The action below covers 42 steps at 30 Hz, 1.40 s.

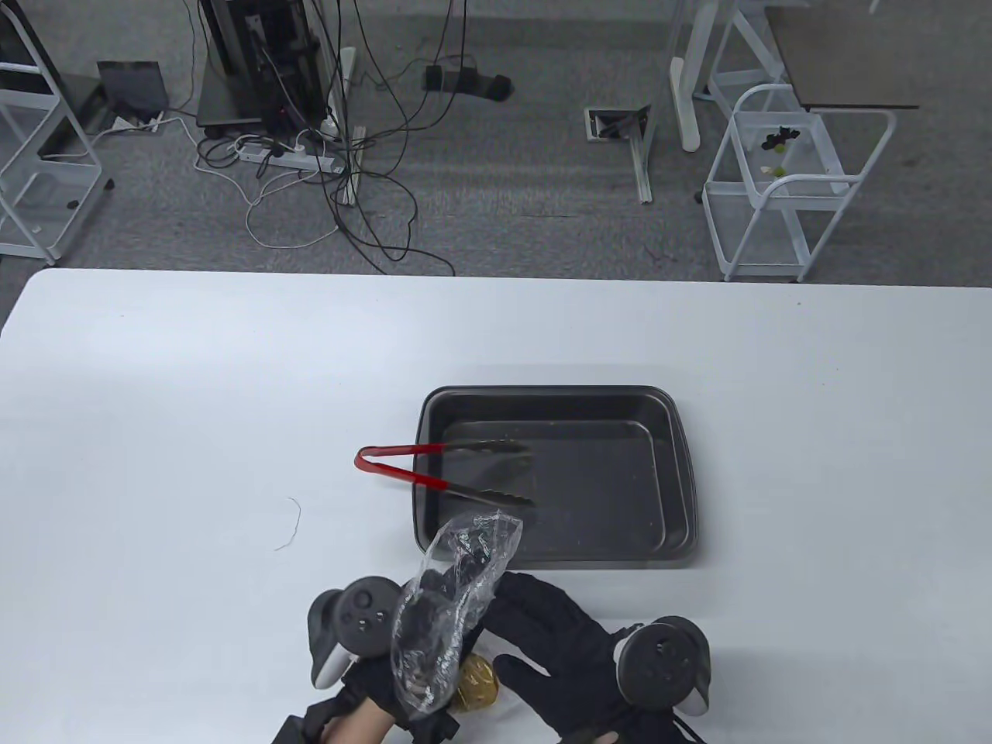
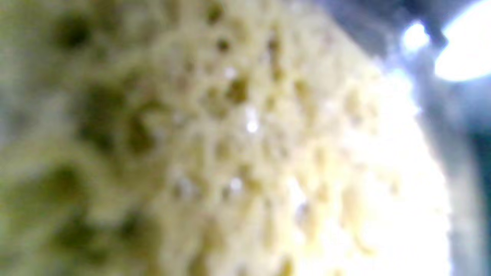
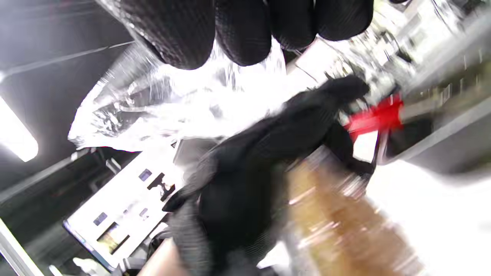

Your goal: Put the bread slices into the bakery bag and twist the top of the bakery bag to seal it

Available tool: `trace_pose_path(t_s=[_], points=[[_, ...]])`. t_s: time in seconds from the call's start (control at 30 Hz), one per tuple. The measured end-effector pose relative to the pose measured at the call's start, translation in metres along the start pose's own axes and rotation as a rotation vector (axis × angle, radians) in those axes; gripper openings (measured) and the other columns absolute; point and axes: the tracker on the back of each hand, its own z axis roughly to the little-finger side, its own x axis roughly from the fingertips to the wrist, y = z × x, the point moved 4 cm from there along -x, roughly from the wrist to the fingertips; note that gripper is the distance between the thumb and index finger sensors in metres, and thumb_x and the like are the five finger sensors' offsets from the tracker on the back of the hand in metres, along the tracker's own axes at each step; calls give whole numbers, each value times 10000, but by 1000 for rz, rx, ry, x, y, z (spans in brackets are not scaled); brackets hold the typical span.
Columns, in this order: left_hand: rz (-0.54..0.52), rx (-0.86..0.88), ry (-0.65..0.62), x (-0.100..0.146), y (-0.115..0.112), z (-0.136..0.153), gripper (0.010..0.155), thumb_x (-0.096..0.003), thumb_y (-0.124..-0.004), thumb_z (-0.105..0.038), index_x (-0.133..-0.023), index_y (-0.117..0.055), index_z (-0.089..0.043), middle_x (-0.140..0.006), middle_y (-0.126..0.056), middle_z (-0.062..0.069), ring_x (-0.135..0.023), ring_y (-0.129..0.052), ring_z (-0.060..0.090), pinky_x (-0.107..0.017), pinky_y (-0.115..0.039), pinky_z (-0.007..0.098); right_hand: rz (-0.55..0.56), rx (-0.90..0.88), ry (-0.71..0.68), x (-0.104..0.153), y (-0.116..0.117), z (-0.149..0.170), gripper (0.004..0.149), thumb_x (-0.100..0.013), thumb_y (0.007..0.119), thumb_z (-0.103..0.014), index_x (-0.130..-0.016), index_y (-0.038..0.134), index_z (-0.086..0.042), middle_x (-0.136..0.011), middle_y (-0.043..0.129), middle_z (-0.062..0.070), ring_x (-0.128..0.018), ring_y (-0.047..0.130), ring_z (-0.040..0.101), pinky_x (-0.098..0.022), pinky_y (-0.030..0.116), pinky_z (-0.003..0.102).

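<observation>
A clear plastic bakery bag (image 1: pixel 457 589) stands at the table's front edge, its crumpled top up. My left hand (image 1: pixel 434 597) grips the bag's upper part; its dark fingers show through the plastic. Golden-brown bread (image 1: pixel 474 682) sits in the bag's bottom. In the left wrist view the pale, porous bread crumb (image 2: pixel 230 145) fills the frame, out of focus. My right hand (image 1: pixel 542 628) lies just right of the bag with its fingers straight, fingertips (image 3: pixel 245 34) against the plastic (image 3: pixel 161 111). In the right wrist view the brown bread crust (image 3: pixel 337 218) sits beside my left hand (image 3: pixel 261 161).
A dark baking tray (image 1: pixel 682 465) lies just beyond the bag, with no bread in it. Red-handled tongs (image 1: pixel 403 465) rest over its left rim, tips inside. A thin thread (image 1: pixel 291 523) lies on the white table to the left.
</observation>
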Motion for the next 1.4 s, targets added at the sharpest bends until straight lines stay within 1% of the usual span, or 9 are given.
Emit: trace_pose_path(t_s=[0.07, 0.2, 0.43, 0.67, 0.8, 0.9, 1.03, 1.23, 1.4], points=[[263, 277, -15, -9, -10, 12, 588, -519, -757, -403, -1037, -639, -150, -563, -956, -68, -526, -1000, 183, -777, -606, 634, -10, 286, -107, 3, -7, -12, 657, -475, 859, -333, -1059, 646, -119, -1134, 546, 283, -994, 527, 618, -697, 373, 761], [594, 472, -48, -15, -28, 9, 592, -530, -754, -406, -1046, -629, -142, -576, -956, -64, -536, -1000, 187, -779, -601, 637, 1, 777, -289, 6, 5, -41, 762, -433, 893, -329, -1086, 512, -234, -1165, 455, 237, -1026, 478, 594, -712, 369, 749], [835, 432, -57, -20, -59, -20, 584, -477, -795, -428, -986, -754, -145, -504, -1011, -89, -463, -1062, 162, -736, -682, 622, 60, 1547, -661, 16, 42, -57, 935, -378, 896, -414, -1082, 297, -274, -1166, 246, 213, -1054, 321, 560, -723, 343, 716], [1056, 391, -92, -9, -111, -45, 616, -420, -852, -478, -934, -848, -139, -450, -1076, -76, -406, -1121, 176, -688, -750, 615, 88, 1447, -844, 17, 53, -63, 943, -391, 880, -428, -1056, 231, -268, -1151, 232, 180, -1043, 294, 544, -712, 286, 715], [1082, 429, -84, -10, -122, -43, 649, -415, -853, -542, -930, -856, -148, -451, -1080, -78, -406, -1122, 175, -689, -749, 610, 109, 1407, -908, 19, 58, -71, 753, -394, 873, -390, -1019, 494, -206, -1133, 399, 153, -1033, 387, 517, -708, 310, 708], [1056, 380, -36, -14, -117, -37, 686, -415, -855, -571, -942, -834, -132, -472, -1075, -75, -422, -1116, 178, -695, -726, 617, 72, 1395, -923, 16, 59, -74, 509, -421, 843, -331, -888, 745, -154, -1098, 571, 121, -1024, 485, 493, -715, 325, 710], [916, 150, 107, -27, -84, -25, 713, -439, -866, -586, -987, -736, -148, -558, -1021, -68, -505, -1061, 186, -732, -652, 605, 5, 1470, -846, 4, 58, -72, 426, -377, 893, -312, -747, 905, -101, -1020, 758, 111, -980, 657, 454, -731, 389, 708], [308, -297, 160, -21, -17, -43, 699, -479, -915, -526, -1031, -633, -204, -748, -937, -27, -706, -961, 239, -800, -505, 619, 14, 1374, -478, -10, 42, -42, 433, -379, 878, -326, -708, 953, -55, -930, 881, 148, -861, 790, 459, -727, 469, 705], [-288, -855, -38, 12, -14, -83, 674, -415, -979, -502, -978, -708, -249, -741, -981, -53, -701, -1010, 219, -812, -537, 620, -115, 1066, -46, -30, 28, -21, 432, -371, 877, -325, -671, 981, -31, -866, 944, 163, -787, 856, 461, -706, 500, 711]])
